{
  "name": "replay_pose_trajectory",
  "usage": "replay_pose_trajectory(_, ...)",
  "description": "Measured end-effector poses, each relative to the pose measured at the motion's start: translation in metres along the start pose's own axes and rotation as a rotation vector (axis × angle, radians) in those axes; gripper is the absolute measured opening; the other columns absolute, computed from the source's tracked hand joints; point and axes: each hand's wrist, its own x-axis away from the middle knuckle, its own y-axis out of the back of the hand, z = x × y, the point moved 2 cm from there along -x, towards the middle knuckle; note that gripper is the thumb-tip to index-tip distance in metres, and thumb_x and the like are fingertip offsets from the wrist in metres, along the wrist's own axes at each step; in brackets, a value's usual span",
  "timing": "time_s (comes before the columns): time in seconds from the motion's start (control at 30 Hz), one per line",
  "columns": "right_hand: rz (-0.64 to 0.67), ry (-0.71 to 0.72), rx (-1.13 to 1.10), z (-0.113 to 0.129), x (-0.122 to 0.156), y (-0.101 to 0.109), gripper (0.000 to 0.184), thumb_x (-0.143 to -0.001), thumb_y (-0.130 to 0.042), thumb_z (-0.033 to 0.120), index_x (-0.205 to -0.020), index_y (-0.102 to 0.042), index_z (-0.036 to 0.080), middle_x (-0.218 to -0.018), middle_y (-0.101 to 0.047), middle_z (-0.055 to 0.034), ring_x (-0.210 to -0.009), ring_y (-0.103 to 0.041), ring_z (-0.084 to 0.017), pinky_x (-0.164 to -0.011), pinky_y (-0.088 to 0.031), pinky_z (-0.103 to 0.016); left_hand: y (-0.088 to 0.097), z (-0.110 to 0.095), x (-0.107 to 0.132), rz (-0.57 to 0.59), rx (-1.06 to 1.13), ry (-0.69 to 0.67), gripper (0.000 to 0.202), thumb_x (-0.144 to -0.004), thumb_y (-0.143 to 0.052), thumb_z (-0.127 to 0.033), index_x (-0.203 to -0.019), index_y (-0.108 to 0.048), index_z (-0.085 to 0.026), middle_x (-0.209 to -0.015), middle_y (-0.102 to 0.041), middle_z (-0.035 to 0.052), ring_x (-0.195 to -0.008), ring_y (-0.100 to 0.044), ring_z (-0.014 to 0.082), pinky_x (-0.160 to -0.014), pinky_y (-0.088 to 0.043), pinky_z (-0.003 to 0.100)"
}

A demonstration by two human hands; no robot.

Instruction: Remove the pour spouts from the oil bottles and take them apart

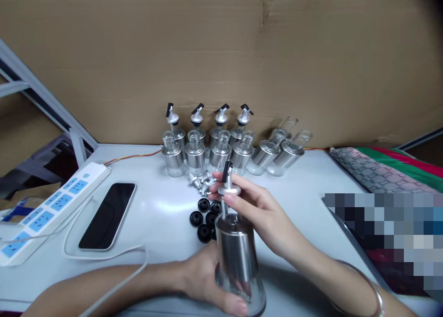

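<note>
- The left hand (pixel 211 284) lies nearest the camera, its fingers wrapped tight around the base of a bottle (pixel 238 261) standing upright on the white table (pixel 162 215).
- The right hand (pixel 252 206) pinches a spout cap (pixel 228 185) at the bottle's neck, fingers closed on its rim.
- The bottle is clear glass with a brushed steel sleeve; the cap is silver with a black flip lid.
- Just behind lie black stoppers (pixel 204 218) and small metal spouts (pixel 200 181).
- Farther back stand rows of bottles (pixel 207 146), four capped; two more lie tilted at the right.
- At the left rest a phone (pixel 108 215), a power strip (pixel 51 206) and a white cable (pixel 104 254).
- A cardboard wall (pixel 221 54) backs the table; patterned cloth (pixel 380 174) lies at the right.
</note>
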Motion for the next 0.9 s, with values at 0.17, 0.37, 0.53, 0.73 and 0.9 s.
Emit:
replay_pose_trajectory(0.17,0.157,0.038,0.019,0.007,0.005,-0.002,0.023,-0.087,-0.058,0.035,-0.106,-0.059,0.021,-0.101,-0.062,-0.0035,-0.095,-0.060,-0.016,-0.083,-0.046,-0.029,0.001,-0.004,-0.004,-0.007,-0.032,-0.013,0.044,-0.063,-0.072,-0.054,-0.075,-0.058,-0.013,-0.073,-0.058,0.0041,-0.067,-0.054,0.0148,-0.062,-0.045,0.025)
replay_pose_trajectory(0.37,0.265,0.085,-0.045,-0.005,0.008,-0.008,0.027,-0.092,-0.051,0.043,-0.107,-0.053,0.020,-0.077,-0.053,0.0007,-0.069,-0.051,-0.011,-0.064,-0.044,-0.025,-0.001,-0.015,-0.008,0.057,-0.006,-0.015,0.044,-0.063,-0.072,-0.054,-0.068,-0.050,-0.016,-0.066,-0.051,0.0008,-0.061,-0.047,0.0129,-0.060,-0.044,0.026)
replay_pose_trajectory(0.53,0.165,0.218,-0.005,-0.020,0.012,-0.010,0.024,-0.094,-0.047,0.044,-0.103,-0.052,0.023,-0.077,-0.053,0.0011,-0.069,-0.049,-0.011,-0.063,-0.042,-0.025,0.002,-0.023,-0.013,-0.059,0.030,-0.059,0.063,-0.061,-0.076,-0.051,-0.108,-0.054,-0.015,-0.102,-0.055,0.0088,-0.096,-0.051,0.0243,-0.092,-0.042,0.039)
replay_pose_trajectory(0.73,0.019,0.224,-0.183,-0.027,0.008,-0.010,0.018,-0.095,-0.048,0.042,-0.100,-0.049,0.024,-0.071,-0.054,0.0039,-0.063,-0.051,-0.008,-0.059,-0.045,-0.021,0.004,-0.008,-0.008,-0.083,0.138,0.044,0.047,-0.060,-0.076,-0.044,-0.090,-0.061,-0.012,-0.084,-0.058,0.0065,-0.077,-0.054,0.0190,-0.073,-0.047,0.033)
replay_pose_trajectory(0.9,-0.042,0.141,-0.261,-0.028,0.000,-0.009,0.026,-0.089,-0.056,0.047,-0.092,-0.047,0.023,-0.074,-0.057,0.0043,-0.060,-0.055,-0.006,-0.055,-0.048,-0.018,0.004,-0.007,-0.004,-0.106,0.210,0.140,0.048,-0.055,-0.079,-0.041,-0.090,-0.064,-0.012,-0.084,-0.063,0.0072,-0.076,-0.058,0.0192,-0.068,-0.047,0.029)
